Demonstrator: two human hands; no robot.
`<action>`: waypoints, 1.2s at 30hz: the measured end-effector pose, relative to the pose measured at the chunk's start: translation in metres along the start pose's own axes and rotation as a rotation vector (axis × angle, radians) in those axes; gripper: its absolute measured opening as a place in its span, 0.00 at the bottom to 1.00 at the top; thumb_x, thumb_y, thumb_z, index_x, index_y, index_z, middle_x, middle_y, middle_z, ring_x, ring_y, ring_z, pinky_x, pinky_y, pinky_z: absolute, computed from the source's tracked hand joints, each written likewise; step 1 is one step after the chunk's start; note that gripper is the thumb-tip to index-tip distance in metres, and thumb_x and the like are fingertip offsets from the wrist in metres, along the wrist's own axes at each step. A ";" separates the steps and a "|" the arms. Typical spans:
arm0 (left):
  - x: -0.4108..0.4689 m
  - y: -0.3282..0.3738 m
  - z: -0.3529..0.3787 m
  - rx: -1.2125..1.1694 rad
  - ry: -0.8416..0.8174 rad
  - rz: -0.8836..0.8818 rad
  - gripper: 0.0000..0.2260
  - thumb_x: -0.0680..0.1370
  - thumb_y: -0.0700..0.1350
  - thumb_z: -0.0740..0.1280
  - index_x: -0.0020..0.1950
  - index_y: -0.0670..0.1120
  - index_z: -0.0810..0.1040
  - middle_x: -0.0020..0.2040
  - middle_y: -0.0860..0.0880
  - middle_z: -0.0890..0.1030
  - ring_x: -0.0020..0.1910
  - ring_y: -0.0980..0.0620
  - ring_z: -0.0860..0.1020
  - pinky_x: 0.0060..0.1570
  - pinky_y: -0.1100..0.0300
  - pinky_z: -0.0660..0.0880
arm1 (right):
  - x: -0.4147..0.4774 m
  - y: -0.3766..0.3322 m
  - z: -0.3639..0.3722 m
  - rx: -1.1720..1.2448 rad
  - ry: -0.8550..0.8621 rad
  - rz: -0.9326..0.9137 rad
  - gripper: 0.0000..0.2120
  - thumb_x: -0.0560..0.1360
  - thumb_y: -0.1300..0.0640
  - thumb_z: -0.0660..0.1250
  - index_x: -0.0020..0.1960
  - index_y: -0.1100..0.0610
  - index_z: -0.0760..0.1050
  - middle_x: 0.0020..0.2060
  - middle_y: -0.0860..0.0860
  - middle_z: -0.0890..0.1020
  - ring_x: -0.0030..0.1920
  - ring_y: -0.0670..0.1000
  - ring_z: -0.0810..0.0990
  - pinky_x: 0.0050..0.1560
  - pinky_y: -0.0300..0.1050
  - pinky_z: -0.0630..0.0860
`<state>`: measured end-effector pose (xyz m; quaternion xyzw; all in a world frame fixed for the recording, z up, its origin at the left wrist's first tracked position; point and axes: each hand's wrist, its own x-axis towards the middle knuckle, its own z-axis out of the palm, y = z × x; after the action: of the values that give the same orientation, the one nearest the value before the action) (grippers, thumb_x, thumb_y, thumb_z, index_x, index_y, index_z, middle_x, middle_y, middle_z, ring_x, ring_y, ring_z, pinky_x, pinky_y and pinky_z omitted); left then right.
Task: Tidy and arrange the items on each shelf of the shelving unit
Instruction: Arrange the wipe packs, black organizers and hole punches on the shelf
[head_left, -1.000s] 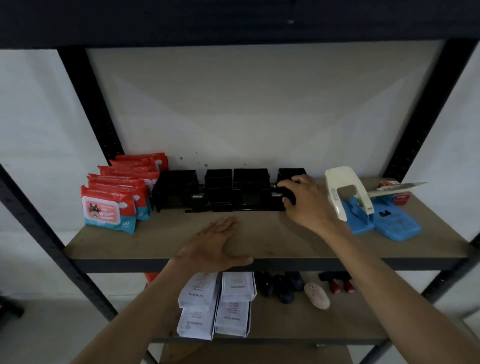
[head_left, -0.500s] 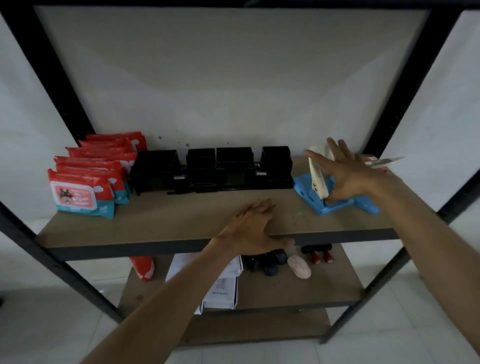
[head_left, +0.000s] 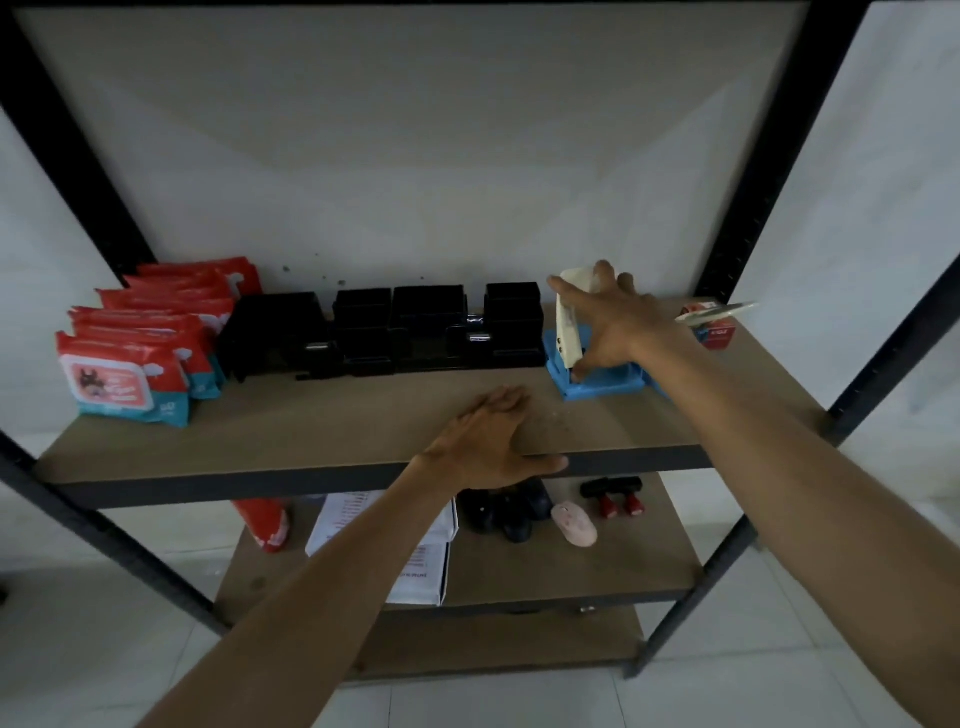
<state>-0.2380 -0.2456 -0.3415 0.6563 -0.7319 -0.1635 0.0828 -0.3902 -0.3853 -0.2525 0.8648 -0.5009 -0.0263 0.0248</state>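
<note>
On the middle shelf (head_left: 311, 426) a stack of red and teal wipe packs (head_left: 119, 384) stands at the left. A row of black desk organizers (head_left: 395, 332) fills the back centre. Right of them sits a hole punch (head_left: 566, 338) with a white lever and a blue base. My right hand (head_left: 618, 322) grips the punch, fingers over the top of the lever and thumb down near the base. My left hand (head_left: 488, 447) rests flat on the shelf's front edge, fingers straight, thumb along the edge.
A small red box (head_left: 717, 330) with a pale flat item on it sits at the shelf's right end. The lower shelf holds white boxes (head_left: 421, 571), dark computer mice (head_left: 509, 512), a pink mouse (head_left: 574, 525), a red-and-black item (head_left: 615, 496) and a red pack (head_left: 262, 522). Black uprights frame both sides.
My right hand left the black organizers, moved right and closed round the hole punch's lever. The left hand stayed on the shelf edge. The view has tilted down slightly.
</note>
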 end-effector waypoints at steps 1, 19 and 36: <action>0.001 0.003 0.000 0.012 0.002 -0.008 0.45 0.75 0.72 0.61 0.82 0.49 0.49 0.82 0.51 0.47 0.79 0.54 0.46 0.71 0.60 0.42 | 0.003 0.000 0.000 -0.008 0.005 -0.002 0.63 0.60 0.43 0.82 0.79 0.37 0.42 0.75 0.57 0.51 0.71 0.62 0.58 0.66 0.58 0.68; 0.023 0.046 0.026 -0.023 0.076 -0.008 0.41 0.76 0.68 0.63 0.81 0.48 0.54 0.82 0.53 0.50 0.79 0.54 0.52 0.76 0.53 0.53 | -0.027 0.100 -0.064 -0.002 0.006 0.037 0.36 0.73 0.27 0.60 0.69 0.52 0.73 0.64 0.55 0.77 0.62 0.58 0.76 0.56 0.52 0.73; 0.046 0.060 0.047 0.098 0.102 0.007 0.39 0.75 0.74 0.53 0.81 0.56 0.53 0.81 0.57 0.52 0.79 0.56 0.52 0.75 0.54 0.54 | -0.039 0.137 -0.043 -0.187 -0.294 -0.083 0.18 0.76 0.35 0.65 0.56 0.47 0.81 0.50 0.48 0.81 0.50 0.50 0.80 0.46 0.45 0.77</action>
<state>-0.3151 -0.2800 -0.3686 0.6645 -0.7361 -0.0935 0.0884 -0.5252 -0.4185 -0.1997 0.8655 -0.4583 -0.1999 0.0303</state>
